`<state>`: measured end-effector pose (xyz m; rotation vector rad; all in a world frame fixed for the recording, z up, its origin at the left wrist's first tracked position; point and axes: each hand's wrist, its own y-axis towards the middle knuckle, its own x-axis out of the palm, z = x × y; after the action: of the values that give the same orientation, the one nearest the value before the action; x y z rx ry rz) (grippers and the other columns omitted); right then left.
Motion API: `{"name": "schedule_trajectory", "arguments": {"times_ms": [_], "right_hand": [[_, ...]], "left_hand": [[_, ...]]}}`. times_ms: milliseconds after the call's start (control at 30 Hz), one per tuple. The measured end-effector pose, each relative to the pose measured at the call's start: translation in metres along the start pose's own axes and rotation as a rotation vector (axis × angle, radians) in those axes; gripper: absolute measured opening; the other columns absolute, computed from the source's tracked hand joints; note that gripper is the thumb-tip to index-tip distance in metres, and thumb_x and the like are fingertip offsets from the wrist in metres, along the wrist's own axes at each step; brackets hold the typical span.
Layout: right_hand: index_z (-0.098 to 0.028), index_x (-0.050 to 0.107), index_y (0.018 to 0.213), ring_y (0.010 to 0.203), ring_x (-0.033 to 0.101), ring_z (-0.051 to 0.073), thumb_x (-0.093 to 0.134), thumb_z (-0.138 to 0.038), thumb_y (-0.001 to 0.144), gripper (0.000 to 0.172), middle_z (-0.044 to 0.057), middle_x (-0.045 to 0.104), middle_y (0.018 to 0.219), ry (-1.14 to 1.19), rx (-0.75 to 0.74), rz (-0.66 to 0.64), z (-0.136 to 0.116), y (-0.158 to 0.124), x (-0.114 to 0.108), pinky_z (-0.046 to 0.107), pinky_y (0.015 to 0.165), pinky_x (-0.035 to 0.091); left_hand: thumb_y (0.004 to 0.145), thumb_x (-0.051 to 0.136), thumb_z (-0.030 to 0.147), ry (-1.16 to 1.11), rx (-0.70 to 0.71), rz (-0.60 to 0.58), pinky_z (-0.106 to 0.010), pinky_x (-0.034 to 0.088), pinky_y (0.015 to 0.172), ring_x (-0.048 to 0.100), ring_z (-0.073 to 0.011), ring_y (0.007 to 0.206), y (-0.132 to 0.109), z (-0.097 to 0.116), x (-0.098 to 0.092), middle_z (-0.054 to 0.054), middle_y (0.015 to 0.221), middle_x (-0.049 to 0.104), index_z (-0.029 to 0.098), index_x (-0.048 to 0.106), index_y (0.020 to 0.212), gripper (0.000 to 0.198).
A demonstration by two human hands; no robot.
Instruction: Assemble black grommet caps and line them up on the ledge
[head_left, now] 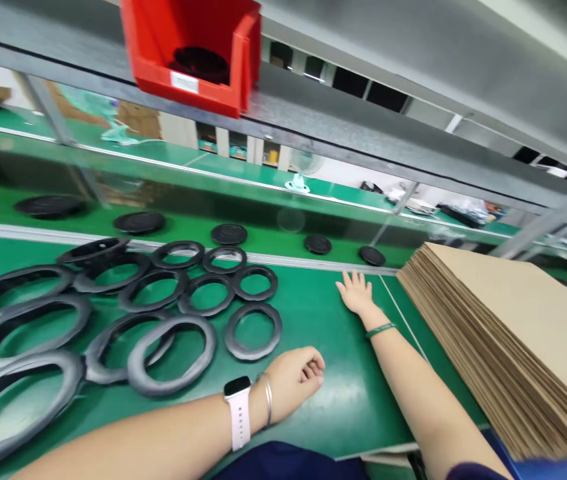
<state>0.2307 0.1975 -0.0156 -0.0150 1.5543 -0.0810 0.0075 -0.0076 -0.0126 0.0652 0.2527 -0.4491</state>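
My left hand (pixel 296 381) rests on the green table (pixel 323 400) with its fingers curled in loosely and nothing visible in them. A white watch and a bangle sit on that wrist. The nearest black rubber ring (pixel 253 331) lies just to its upper left. My right hand (pixel 356 293) lies flat on the table farther out, fingers spread, holding nothing, close to the metal rail (pixel 283 261). A green band is on that wrist. The stack of cardboard sheets (pixel 513 333) stands just to its right.
Several black rings (pixel 153 293) cover the table's left half. Black round discs (pixel 228 234) lie on the belt beyond the rail. A red bin (pixel 188 50) with dark parts sits on the shelf overhead. Metal shelf posts stand at the right.
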Motion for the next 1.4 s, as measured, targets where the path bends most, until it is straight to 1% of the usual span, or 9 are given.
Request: {"name": "schedule_trajectory", "arguments": {"times_ms": [200, 300, 400, 600, 800, 967, 1100, 1200, 1400], "right_hand": [[-0.026, 0.01, 0.159, 0.147, -0.003, 0.04, 0.022, -0.059, 0.102, 0.067, 0.015, -0.001, 0.163, 0.076, 0.044, -0.111, -0.066, -0.03, -0.005, 0.066, 0.113, 0.002], [-0.028, 0.006, 0.159, 0.147, -0.01, 0.04, 0.022, -0.064, 0.101, 0.07, 0.014, -0.006, 0.162, 0.109, -0.011, -0.14, -0.103, -0.045, -0.004, 0.069, 0.111, -0.005], [-0.028, 0.004, 0.159, 0.145, -0.014, 0.042, 0.024, -0.068, 0.099, 0.074, 0.015, -0.01, 0.162, 0.125, -0.056, -0.177, -0.129, -0.052, -0.004, 0.072, 0.107, -0.009], [-0.027, 0.003, 0.159, 0.145, -0.015, 0.043, 0.026, -0.068, 0.099, 0.076, 0.017, -0.011, 0.161, 0.115, -0.034, -0.199, -0.142, -0.048, -0.005, 0.074, 0.105, -0.011], [-0.025, 0.005, 0.159, 0.145, -0.011, 0.043, 0.026, -0.063, 0.101, 0.072, 0.019, -0.006, 0.161, 0.102, -0.044, -0.191, -0.145, -0.056, -0.01, 0.073, 0.107, -0.007], [-0.025, 0.007, 0.159, 0.146, -0.008, 0.043, 0.025, -0.061, 0.102, 0.07, 0.019, -0.003, 0.161, 0.097, -0.068, -0.151, -0.145, -0.064, -0.012, 0.073, 0.107, -0.005], [-0.025, 0.008, 0.159, 0.146, -0.005, 0.045, 0.025, -0.062, 0.102, 0.07, 0.02, -0.001, 0.161, 0.089, -0.085, -0.115, -0.143, -0.065, -0.009, 0.074, 0.107, -0.003], [-0.026, 0.01, 0.159, 0.146, -0.004, 0.046, 0.025, -0.062, 0.101, 0.07, 0.021, 0.001, 0.161, 0.083, -0.096, -0.086, -0.142, -0.065, -0.007, 0.074, 0.107, -0.002], [-0.027, 0.01, 0.159, 0.146, -0.002, 0.045, 0.025, -0.061, 0.102, 0.068, 0.019, 0.001, 0.161, 0.065, -0.077, -0.109, -0.144, -0.065, -0.01, 0.075, 0.106, -0.002]], "left_hand": [[0.082, 0.064, 0.026, 0.094, 0.033, -0.158, -0.026, 0.046, 0.066, 0.059, -0.0145, 0.072, 0.002, 0.008, -0.001, -0.002, 0.086, 0.067, 0.018, 0.066, 0.096, 0.017], [0.08, 0.07, 0.03, -0.055, 0.07, -0.374, -0.03, 0.05, 0.075, 0.062, -0.0178, 0.086, -0.004, 0.009, 0.003, -0.007, 0.106, 0.066, 0.022, 0.056, 0.125, 0.047], [0.078, 0.075, 0.031, -0.334, 0.052, -0.459, -0.038, 0.051, 0.09, 0.06, -0.0231, 0.108, -0.01, 0.008, 0.011, -0.014, 0.131, 0.054, 0.027, 0.024, 0.149, 0.087], [0.077, 0.08, 0.044, -0.467, -0.122, -0.335, -0.036, 0.051, 0.074, 0.064, -0.019, 0.078, -0.005, 0.01, 0.018, -0.007, 0.094, 0.062, 0.026, 0.002, 0.156, 0.113], [0.08, 0.076, 0.047, -0.51, -0.048, -0.13, -0.03, 0.052, 0.063, 0.059, -0.0134, 0.067, 0.007, 0.011, 0.01, -0.009, 0.104, 0.056, 0.028, 0.008, 0.157, 0.105], [0.087, 0.069, 0.047, -0.543, -0.088, -0.19, -0.027, 0.05, 0.06, 0.065, -0.0192, 0.07, 0.008, 0.01, 0.006, -0.006, 0.079, 0.066, 0.021, -0.01, 0.156, 0.107], [0.081, 0.076, 0.045, -0.634, -0.186, -0.266, -0.025, 0.048, 0.049, 0.066, -0.0183, 0.058, 0.001, 0.016, 0.006, -0.008, 0.092, 0.066, 0.031, -0.017, 0.154, 0.118], [0.079, 0.079, 0.039, -0.737, -0.226, -0.32, -0.028, 0.052, 0.054, 0.069, -0.0183, 0.063, -0.006, 0.023, 0.007, -0.015, 0.119, 0.06, 0.039, -0.017, 0.152, 0.12], [0.086, 0.072, 0.03, -0.881, -0.108, -0.131, -0.028, 0.052, 0.07, 0.068, -0.0204, 0.087, -0.002, 0.031, 0.002, -0.015, 0.123, 0.06, 0.035, -0.011, 0.154, 0.108]]}}
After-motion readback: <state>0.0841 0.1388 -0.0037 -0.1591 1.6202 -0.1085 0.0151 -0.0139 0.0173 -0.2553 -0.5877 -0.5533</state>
